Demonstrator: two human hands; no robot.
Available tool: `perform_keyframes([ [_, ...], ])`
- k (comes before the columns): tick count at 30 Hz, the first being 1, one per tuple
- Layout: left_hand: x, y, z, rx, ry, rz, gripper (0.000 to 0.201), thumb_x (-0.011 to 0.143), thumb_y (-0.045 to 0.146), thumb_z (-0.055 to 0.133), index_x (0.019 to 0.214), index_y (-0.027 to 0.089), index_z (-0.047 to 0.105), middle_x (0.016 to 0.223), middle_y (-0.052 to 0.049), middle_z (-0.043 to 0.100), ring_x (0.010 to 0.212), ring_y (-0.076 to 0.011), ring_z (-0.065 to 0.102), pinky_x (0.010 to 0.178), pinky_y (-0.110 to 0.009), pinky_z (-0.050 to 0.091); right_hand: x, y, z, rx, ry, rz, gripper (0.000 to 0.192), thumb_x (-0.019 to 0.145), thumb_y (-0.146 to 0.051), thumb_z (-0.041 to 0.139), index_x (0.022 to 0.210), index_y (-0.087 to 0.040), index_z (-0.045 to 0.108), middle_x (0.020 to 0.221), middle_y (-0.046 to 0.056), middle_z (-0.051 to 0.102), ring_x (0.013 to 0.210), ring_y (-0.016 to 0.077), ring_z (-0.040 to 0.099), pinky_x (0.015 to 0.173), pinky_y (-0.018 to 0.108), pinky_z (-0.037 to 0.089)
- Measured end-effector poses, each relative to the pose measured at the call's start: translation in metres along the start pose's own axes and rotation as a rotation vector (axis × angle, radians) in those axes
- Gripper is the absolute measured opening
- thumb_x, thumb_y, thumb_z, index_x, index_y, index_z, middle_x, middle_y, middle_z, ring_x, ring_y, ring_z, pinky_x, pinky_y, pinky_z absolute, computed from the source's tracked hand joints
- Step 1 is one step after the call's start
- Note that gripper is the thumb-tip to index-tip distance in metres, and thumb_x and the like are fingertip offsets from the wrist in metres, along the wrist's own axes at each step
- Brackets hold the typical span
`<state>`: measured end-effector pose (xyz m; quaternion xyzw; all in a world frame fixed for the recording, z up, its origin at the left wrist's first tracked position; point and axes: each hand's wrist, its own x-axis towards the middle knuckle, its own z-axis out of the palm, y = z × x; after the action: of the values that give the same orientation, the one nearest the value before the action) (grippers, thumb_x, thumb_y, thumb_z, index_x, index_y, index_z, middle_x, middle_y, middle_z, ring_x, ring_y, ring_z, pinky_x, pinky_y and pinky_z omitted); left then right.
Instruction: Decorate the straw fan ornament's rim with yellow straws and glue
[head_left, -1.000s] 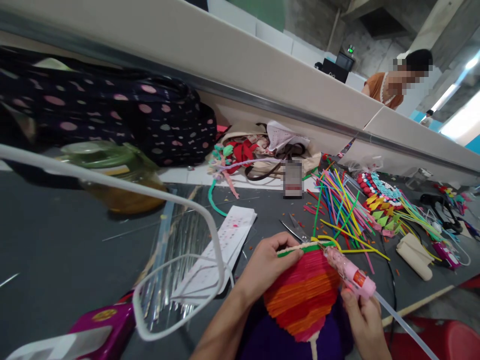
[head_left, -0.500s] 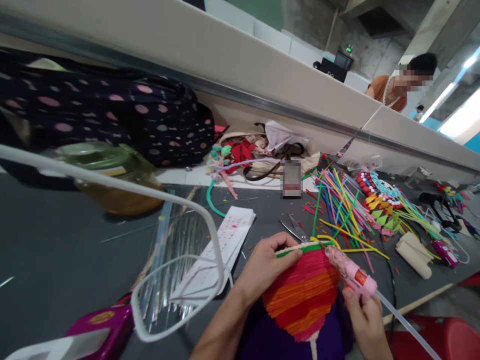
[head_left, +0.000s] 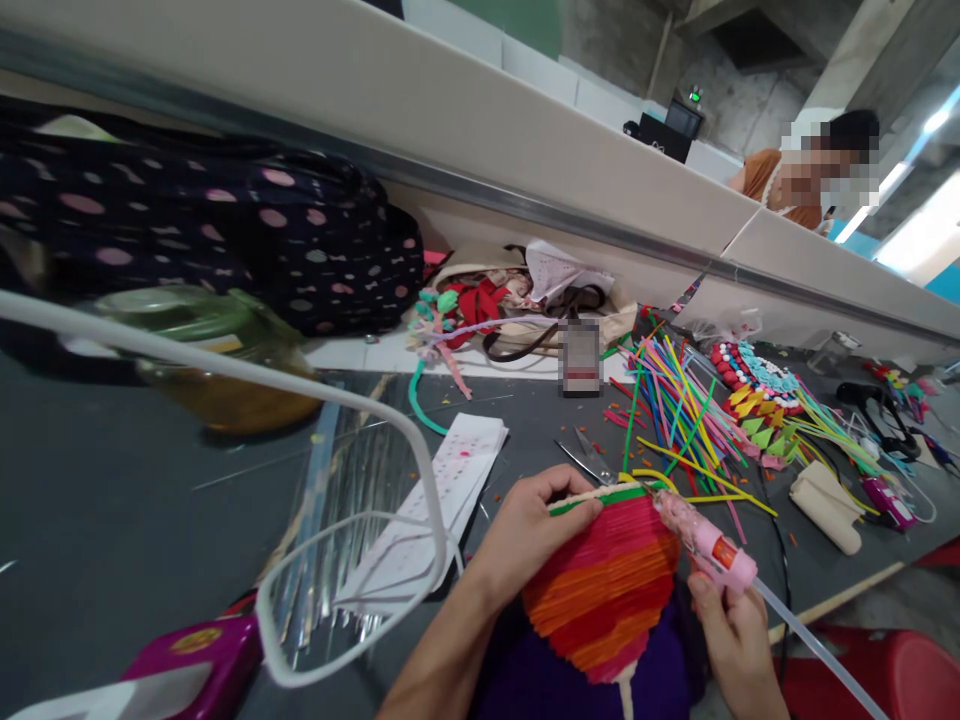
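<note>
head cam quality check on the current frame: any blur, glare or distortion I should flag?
Head view: strong wide-angle bend, the partition wall runs as a tilted curve. The jar and white wire frame close to the lens are soft. The window at upper right is blown out. The left hand, the striped fan and the glue gun in the right hand are sharp and evenly lit.

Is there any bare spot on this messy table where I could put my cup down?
Yes: the dark table lies bare left of the clear plastic sheet and below the green-lidded jar. The right side is crowded with coloured sticks, scissors and both hands.
</note>
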<state>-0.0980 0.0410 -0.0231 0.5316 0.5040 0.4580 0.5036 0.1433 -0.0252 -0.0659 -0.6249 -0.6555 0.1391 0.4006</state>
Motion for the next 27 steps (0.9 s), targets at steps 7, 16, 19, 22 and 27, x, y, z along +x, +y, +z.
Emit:
perform_keyframes([
  [7,0.0011,-0.0025,-0.0007,0.003,-0.002,0.003,0.02,0.071,0.033,0.063,0.064,0.015,0.061,0.063,0.001,0.058,0.062,-0.0136,0.05,0.057,-0.022,0.038,0.0007,0.0018,-0.0008,-0.009,0.03,-0.052,0.05,0.084,-0.062,0.051,0.079,-0.017,0.071,0.054,0.005,0.061,0.061,0.0215,0.061,0.051,0.025,0.049],
  [16,0.0004,-0.0004,0.0,0.001,-0.001,-0.004,0.019,0.07,0.033,0.064,0.064,0.015,0.061,0.063,0.001,0.058,0.062,-0.0133,0.05,0.058,-0.022,0.038,-0.0023,0.0018,-0.0018,-0.026,0.035,-0.028,0.048,0.087,-0.059,0.049,0.085,-0.016,0.071,0.057,0.005,0.062,0.059,0.0213,0.06,0.051,0.026,0.048],
  [19,0.0006,-0.0003,-0.0004,-0.002,0.008,-0.009,0.019,0.069,0.033,0.065,0.064,0.015,0.061,0.062,0.001,0.058,0.06,-0.0132,0.049,0.057,-0.022,0.037,-0.0015,0.0021,-0.003,-0.035,0.038,-0.033,0.049,0.087,-0.059,0.049,0.089,-0.015,0.072,0.061,0.006,0.065,0.061,0.0221,0.061,0.054,0.027,0.049],
  [22,0.0007,-0.0001,-0.0006,0.002,0.012,-0.012,0.019,0.069,0.033,0.064,0.063,0.016,0.061,0.061,0.001,0.057,0.06,-0.0132,0.049,0.056,-0.022,0.037,-0.0003,0.0027,-0.0038,-0.033,0.04,-0.039,0.05,0.087,-0.059,0.048,0.088,-0.015,0.072,0.06,0.006,0.065,0.06,0.0219,0.061,0.053,0.027,0.049],
  [27,-0.0002,0.0023,0.0001,0.008,0.006,-0.028,0.021,0.069,0.036,0.064,0.063,0.016,0.06,0.062,0.001,0.056,0.06,-0.0134,0.049,0.055,-0.021,0.037,0.0026,0.0017,-0.006,-0.035,0.024,-0.043,0.051,0.088,-0.059,0.046,0.08,-0.016,0.072,0.048,0.003,0.056,0.053,0.0199,0.058,0.051,0.026,0.047],
])
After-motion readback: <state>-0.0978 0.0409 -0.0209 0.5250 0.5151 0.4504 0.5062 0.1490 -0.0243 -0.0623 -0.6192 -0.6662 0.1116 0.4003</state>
